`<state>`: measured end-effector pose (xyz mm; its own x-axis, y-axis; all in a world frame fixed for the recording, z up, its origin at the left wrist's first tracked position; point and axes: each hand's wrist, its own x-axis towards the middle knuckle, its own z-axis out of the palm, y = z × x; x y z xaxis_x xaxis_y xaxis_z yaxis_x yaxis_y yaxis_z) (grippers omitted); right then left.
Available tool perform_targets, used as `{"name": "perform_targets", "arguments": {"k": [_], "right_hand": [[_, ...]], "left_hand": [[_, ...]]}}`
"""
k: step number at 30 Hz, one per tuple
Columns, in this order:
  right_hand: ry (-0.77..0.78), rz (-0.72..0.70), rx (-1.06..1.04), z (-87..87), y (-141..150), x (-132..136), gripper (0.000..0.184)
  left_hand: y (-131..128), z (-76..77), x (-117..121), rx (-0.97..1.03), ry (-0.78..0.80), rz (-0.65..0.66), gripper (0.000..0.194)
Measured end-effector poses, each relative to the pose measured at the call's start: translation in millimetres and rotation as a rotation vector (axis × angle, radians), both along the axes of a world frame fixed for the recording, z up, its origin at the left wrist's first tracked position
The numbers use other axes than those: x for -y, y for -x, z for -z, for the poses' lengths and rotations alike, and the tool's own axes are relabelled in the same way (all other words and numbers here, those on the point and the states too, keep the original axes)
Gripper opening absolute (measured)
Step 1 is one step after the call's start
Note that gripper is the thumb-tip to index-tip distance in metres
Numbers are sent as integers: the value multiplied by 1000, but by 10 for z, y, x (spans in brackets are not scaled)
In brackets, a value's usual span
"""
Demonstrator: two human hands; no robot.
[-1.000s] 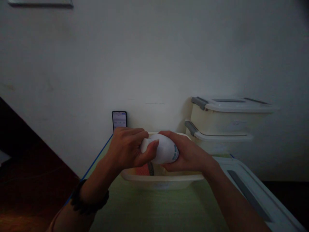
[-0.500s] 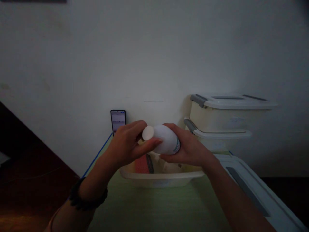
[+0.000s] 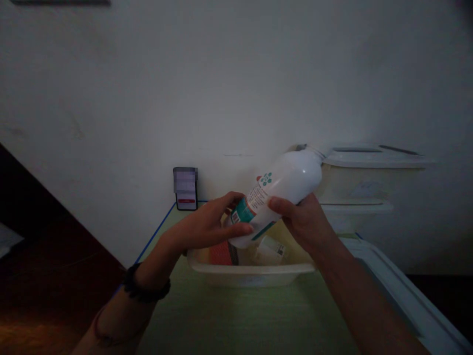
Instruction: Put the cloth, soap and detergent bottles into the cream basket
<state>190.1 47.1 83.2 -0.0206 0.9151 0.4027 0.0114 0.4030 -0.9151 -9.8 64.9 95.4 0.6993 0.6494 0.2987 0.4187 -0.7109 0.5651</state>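
Note:
A white plastic bottle with a green and white printed label is held tilted above an open cream bin, its neck pointing up and to the right. My left hand is closed around the bottle's lower end, thumb in front. My right hand grips the middle of the bottle from the right, thumb across the front. Inside the bin lie a red item with a dark patterned side and a small white container with a printed code.
A phone leans on the wall at the back left of the green tabletop. Two lidded storage boxes are stacked at the back right. A pale lid with a grey handle lies along the right side.
The bottle has been turned: its round end faced me, and now its labelled side shows with the neck up to the right. My right hand shifted right. The phone's screen changed.

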Motion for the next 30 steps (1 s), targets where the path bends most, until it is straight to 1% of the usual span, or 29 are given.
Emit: {"name": "perform_targets", "arguments": {"k": [2,4,8,9,11,13,15,17,19,22,23,26,27,30], "right_hand": [[41,-45,-95,17,45,0,46],[64,-95,-133,22,85,12,45],[83,-201,-37,-7,93,41,42],[91,-227,3,-20,77,46,43],[105,-237,86,-49,32,51,47],[71,-202,163,-79,-20,48,45],[-1,-142,237,-106,-70,38,36],[-52,-91,310,-128,-115,25,38],[-52,-49,372,-140,-151,15,43],[-16,-43,451,-142,-184,7,46],[-2,-16,471,-139,-190,6,47],[18,123,526,-138,-198,10,51],[16,147,542,-142,-200,13,51],[-38,141,572,-163,-205,21,45]], "left_hand": [[-18,2,17,-65,44,-16,62],[-33,0,31,-104,56,-56,68],[-19,19,15,-183,39,-93,64],[-7,29,2,-205,34,-88,62],[17,51,-30,-248,27,-86,60],[32,69,-58,-297,17,-104,58],[32,77,-73,-337,-1,-124,58],[20,75,-71,-359,-19,-125,60],[3,66,-58,-372,-32,-119,62],[-18,51,-39,-388,-47,-122,63],[-22,47,-36,-392,-50,-123,64],[-31,50,-40,-390,-51,-116,64],[-32,55,-45,-387,-48,-110,66],[-33,77,-61,-387,-39,-85,73]]}}
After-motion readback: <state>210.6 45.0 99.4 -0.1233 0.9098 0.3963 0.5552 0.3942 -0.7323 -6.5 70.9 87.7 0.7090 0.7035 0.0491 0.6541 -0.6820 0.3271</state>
